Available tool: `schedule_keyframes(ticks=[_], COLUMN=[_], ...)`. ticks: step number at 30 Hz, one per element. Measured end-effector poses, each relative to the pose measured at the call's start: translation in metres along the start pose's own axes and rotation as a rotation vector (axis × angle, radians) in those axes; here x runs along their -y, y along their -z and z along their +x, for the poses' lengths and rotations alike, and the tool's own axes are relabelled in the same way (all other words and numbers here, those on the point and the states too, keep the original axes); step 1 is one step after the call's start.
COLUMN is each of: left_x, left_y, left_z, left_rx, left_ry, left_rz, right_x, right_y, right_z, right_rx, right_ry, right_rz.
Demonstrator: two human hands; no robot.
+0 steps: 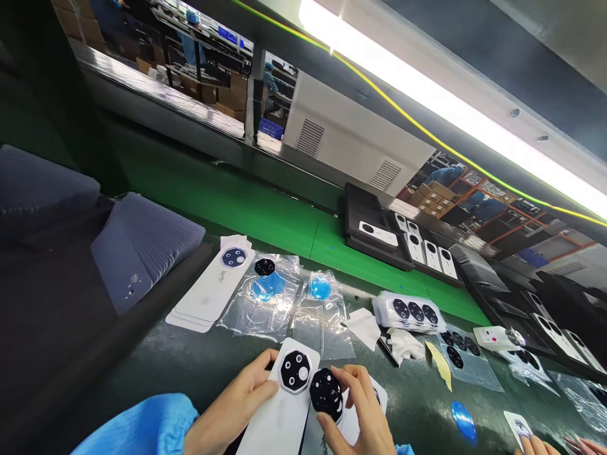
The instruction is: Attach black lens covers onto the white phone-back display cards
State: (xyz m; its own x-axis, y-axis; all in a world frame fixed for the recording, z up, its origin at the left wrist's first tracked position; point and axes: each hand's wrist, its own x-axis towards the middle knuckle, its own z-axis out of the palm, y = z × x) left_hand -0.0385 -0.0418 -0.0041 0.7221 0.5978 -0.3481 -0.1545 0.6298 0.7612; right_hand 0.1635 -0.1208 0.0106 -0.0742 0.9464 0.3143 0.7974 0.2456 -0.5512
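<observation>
My left hand (237, 404) grips the edge of a white phone back cover (279, 420) with a black octagonal camera area at its top. Between the thumb and fingers of my right hand (360, 411) is a black round camera lens cover (326, 393), held just right of that camera area. Whether the two touch, I cannot tell. Under my right hand lie more phone back covers, partly hidden by it. Left of my hands, a small stack of white back covers (208, 294) rests near clear plastic bags (260, 309) with black and blue round pieces.
Dark slotted back covers (152, 246) stand at left. Black trays (374, 215) with white covers sit at the back. Bagged lens covers (410, 311), a crumpled tissue (405, 345), a bottle (497, 337) and a blue film disc (463, 420) lie right. A co-worker's hand (535, 445) is at lower right.
</observation>
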Motion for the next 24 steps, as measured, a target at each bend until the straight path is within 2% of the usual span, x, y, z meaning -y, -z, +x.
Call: schedule_keyframes(ticks=[13,24], left_x=[-0.007,-0.0089], left_y=[-0.0048,-0.0083], left_z=[-0.0028,-0.002], left_rx=[-0.026,-0.053], left_ry=[0.046,0.032], left_rz=[-0.016,-0.041], right_x=[0.0033,0.0005], right_y=[0.0005,0.0007], right_z=[0.0027,0.0027], right_rx=[-0.031,-0.039], right_ry=[0.008,0.033], right_rz=[-0.041,-0.072])
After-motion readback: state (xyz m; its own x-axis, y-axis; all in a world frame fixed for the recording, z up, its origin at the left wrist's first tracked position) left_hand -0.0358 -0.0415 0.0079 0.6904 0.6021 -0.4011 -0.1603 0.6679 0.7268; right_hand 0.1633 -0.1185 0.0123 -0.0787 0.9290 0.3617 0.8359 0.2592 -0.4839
